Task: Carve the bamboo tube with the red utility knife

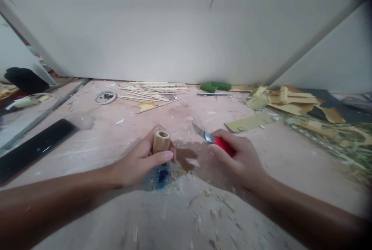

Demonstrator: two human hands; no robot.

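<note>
My left hand [149, 153] is wrapped round a short, pale wooden or bamboo tube [161, 141], held upright with its hollow end facing up. In my right hand [240, 155] is a red-handled knife [223, 145], its pointed blade angled up and left towards the tube. Blade and tube are apart, with a gap of table between them. Shavings [213, 213] lie scattered on the tabletop below and between my hands. A dark blue stain [162, 176] marks the surface just under my left hand.
A black phone [37, 147] lies at the left. Further back are a round lid [104, 97] holding small dark bits, thin sticks [148, 92] and green tube pieces [216, 86]. Sandpaper [248, 122] and torn tan sheets [293, 100] lie right. A pale wall [162, 29] rises behind.
</note>
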